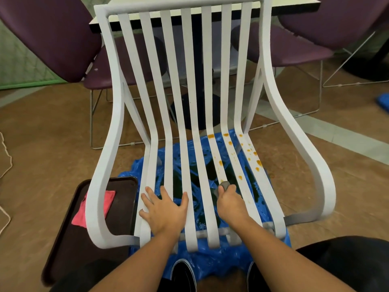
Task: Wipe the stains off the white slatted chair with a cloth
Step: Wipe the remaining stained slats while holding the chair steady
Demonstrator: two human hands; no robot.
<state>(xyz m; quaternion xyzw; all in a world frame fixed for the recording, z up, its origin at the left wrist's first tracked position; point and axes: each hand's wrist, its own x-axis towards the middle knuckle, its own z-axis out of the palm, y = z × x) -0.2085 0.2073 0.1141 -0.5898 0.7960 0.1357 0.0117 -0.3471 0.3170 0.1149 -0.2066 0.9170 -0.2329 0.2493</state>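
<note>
Steadies the seemingly rigid chair (185,81), on a blue sheet (221,264), with left hand (166,209) flat, fingers (164,193) spread over the seat, and grips a soft, wadded cloth (224,185) in right hand (230,204), on a slat (216,152) just short of the stains (240,159).

A mottled brown floor (52,133) is filling most of the frame, with a pale strip (336,133) crossing it at the right. Two purple padded chairs, one at upper left (48,34) and one at upper right (336,17), are flanking a pale-topped table (290,5) that is standing on a dark round pedestal (200,116). A green-edged mesh panel (21,60) is showing at far left. A blue plastic sheet (221,264) is lying crumpled at lower centre.
</note>
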